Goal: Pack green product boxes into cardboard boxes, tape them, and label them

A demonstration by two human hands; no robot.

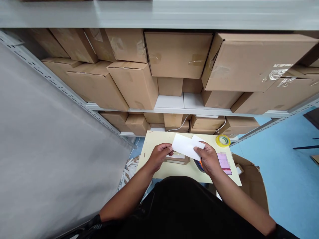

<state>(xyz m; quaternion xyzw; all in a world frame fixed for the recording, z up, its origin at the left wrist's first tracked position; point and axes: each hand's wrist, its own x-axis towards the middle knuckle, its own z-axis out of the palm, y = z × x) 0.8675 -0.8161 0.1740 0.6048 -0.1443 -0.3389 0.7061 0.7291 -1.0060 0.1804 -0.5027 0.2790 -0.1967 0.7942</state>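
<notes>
Desk (171, 171) below: our left grip (159, 156) and right grip (208, 157) pinch white paper (184, 144); uneven pull could crease it

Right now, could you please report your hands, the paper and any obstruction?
Left hand and right hand gripping white paper. Paper above table. Small carton below, apparently not obstructing.

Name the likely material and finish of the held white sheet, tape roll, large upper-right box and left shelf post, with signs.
White sheet: matte paper or card, plain and thin; I cannot tell which.
Tape roll: probably smooth plastic film, by its glossy yellow ring.
Large box: matte brown cardboard, by its folded edges.
Shelf post: probably painted metal, grey, by its slots.
</notes>
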